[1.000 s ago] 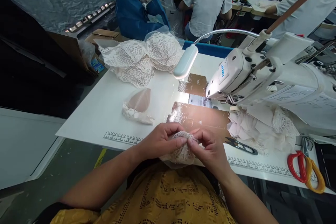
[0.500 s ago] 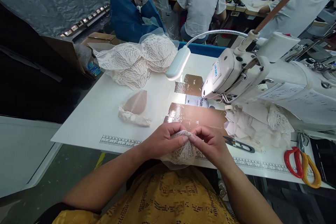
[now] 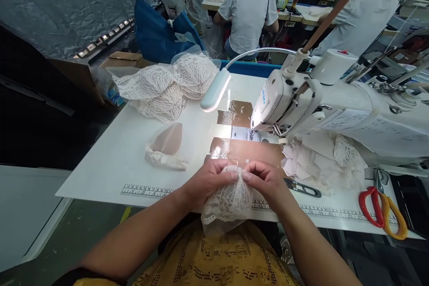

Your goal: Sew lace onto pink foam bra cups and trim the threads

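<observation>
at the table edge (image 3: 100, 198), left hand (image 3: 207, 184) and right hand (image 3: 271, 183) pinch lace piece (image 3: 231, 199), long axis running bodyward.

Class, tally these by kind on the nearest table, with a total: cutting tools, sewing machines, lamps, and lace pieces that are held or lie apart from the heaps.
Cutting tools: 2 (scissors, snips)
Sewing machines: 1
Lamps: 1
Lace pieces: 2 (held piece, lone piece)
Total: 6

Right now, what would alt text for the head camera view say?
Two bare hands, left and right, pinch a white lace cup at the front edge of a white sewing table, before a JUKI sewing machine; red-and-orange-handled scissors lie to the right.
</observation>
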`<state>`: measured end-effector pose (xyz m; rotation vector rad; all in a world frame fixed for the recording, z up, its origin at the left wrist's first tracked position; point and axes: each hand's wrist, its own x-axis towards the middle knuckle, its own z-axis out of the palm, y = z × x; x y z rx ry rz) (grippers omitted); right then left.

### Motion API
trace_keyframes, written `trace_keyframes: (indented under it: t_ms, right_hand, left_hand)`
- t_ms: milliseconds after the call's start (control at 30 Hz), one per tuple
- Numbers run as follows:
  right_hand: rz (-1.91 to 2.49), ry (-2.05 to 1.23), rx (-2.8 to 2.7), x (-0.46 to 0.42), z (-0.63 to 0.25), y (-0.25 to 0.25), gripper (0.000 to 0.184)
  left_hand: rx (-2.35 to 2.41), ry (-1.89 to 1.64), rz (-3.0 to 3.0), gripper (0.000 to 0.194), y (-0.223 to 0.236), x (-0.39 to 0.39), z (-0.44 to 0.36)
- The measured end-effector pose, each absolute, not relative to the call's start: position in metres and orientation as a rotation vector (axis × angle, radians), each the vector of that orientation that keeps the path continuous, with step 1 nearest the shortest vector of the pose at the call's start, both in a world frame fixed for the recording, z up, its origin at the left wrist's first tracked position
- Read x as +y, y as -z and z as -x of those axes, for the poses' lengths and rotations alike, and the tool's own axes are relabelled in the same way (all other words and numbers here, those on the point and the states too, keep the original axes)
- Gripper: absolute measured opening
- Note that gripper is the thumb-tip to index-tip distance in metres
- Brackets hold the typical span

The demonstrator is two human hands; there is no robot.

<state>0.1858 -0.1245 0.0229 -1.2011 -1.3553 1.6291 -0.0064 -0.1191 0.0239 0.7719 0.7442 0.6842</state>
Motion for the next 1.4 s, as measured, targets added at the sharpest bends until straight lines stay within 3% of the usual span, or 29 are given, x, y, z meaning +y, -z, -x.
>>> trace_keyframes:
  t_ms: [133,267,367,433,667,967,1400]
  right_hand:
    - [1.303,-1.503,-1.301,-0.12,-0.211,-0.019,0.027]
    - [1.445,-1.221,-1.452,-0.117,-0.235,-0.026,0.022]
    - [1.483,-1.02,-1.686,-0.108,-0.238,-0.035,0.018]
    - [1.524,-0.925,-1.835,-0.098,-0.235,-0.038,0.018]
    - [1.611,-0.699,-2.152,-0.076,-0.216,-0.022,0.027]
    - [1.648,-0.231,-2.528,-0.085,-0.207,-0.001,0.033]
    - [1.848,-0.074,-2.457,-0.073,-0.199,-0.003,0.039]
  left_hand:
    - [1.082,-0.957,-1.073,0.026,-0.046,-0.101,0.037]
    - [1.526,-1.123,-1.965,0.029,-0.058,-0.069,0.044]
    - [1.484,-0.864,-2.64,0.024,-0.039,-0.046,0.008]
    - [1.463,-0.387,-2.859,0.018,-0.02,-0.039,-0.023]
    - [1.236,-0.165,-2.942,0.029,-0.003,-0.065,-0.063]
    - [0.952,-0.395,-2.552,0.031,-0.02,-0.043,-0.018]
    - [0.988,-0.451,-2.738,0.038,0.013,-0.02,-0.025]
